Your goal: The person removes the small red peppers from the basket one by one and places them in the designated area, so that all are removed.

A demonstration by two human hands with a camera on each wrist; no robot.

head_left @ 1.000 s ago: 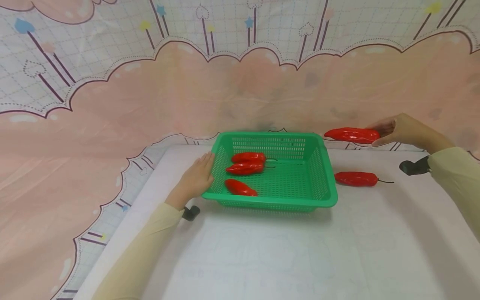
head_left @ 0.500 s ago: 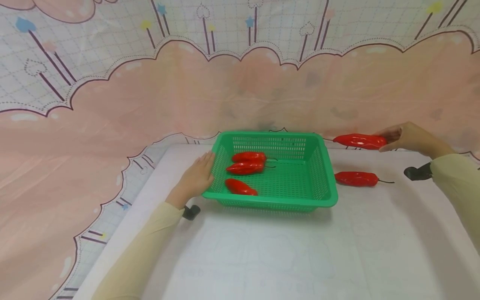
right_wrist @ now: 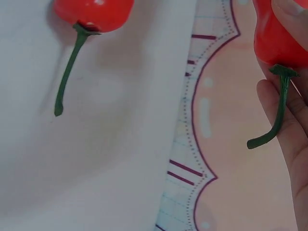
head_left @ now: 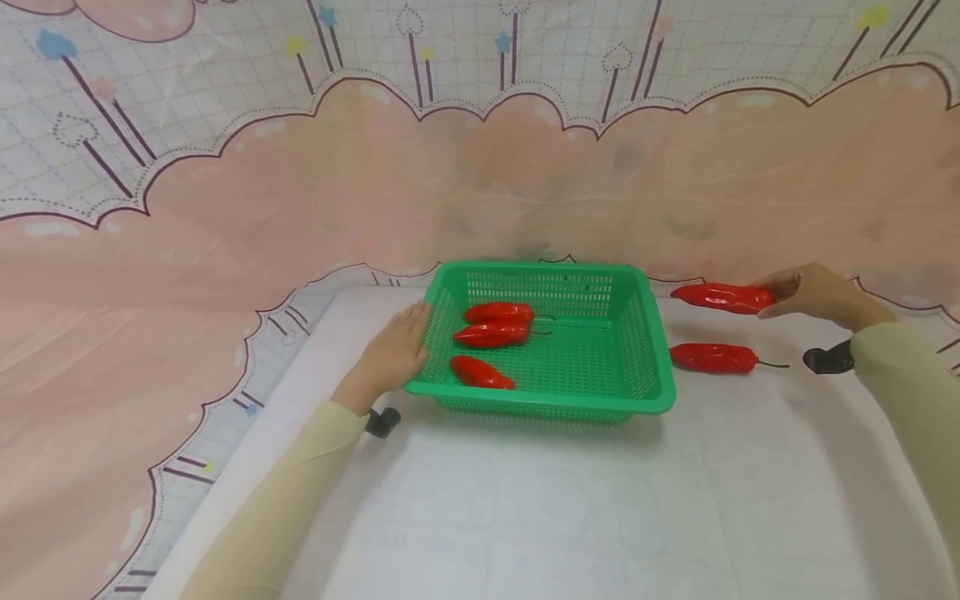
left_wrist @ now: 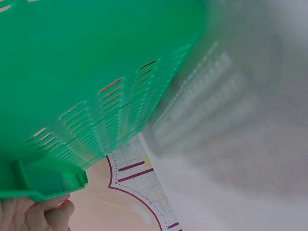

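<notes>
My right hand [head_left: 813, 296] grips the stem end of a red pepper [head_left: 723, 297] at the back right, beyond the green basket [head_left: 555, 402]. In the right wrist view, the green stem [right_wrist: 281, 108] of this held pepper hangs beside my fingers. Another red pepper [head_left: 714, 357] lies on the table just right of the basket, its stem pointing right. My left hand [head_left: 390, 354] rests against the basket's left rim with fingers extended. In the left wrist view, fingertips [left_wrist: 57, 214] show under the rim. Inside the basket lie three red peppers [head_left: 491, 335], toward its left side.
A white tabletop [head_left: 510, 500] carries the basket and the loose pepper. Behind and to the left hangs a pink patterned cloth [head_left: 487, 192]. A dark wrist-worn piece [head_left: 828, 359] juts out from the right sleeve, and a similar dark piece [head_left: 383, 422] from the left.
My right hand has lowered the held pepper toward the table and shifted it slightly right. The left hand, the basket and the other peppers stay where they were.
</notes>
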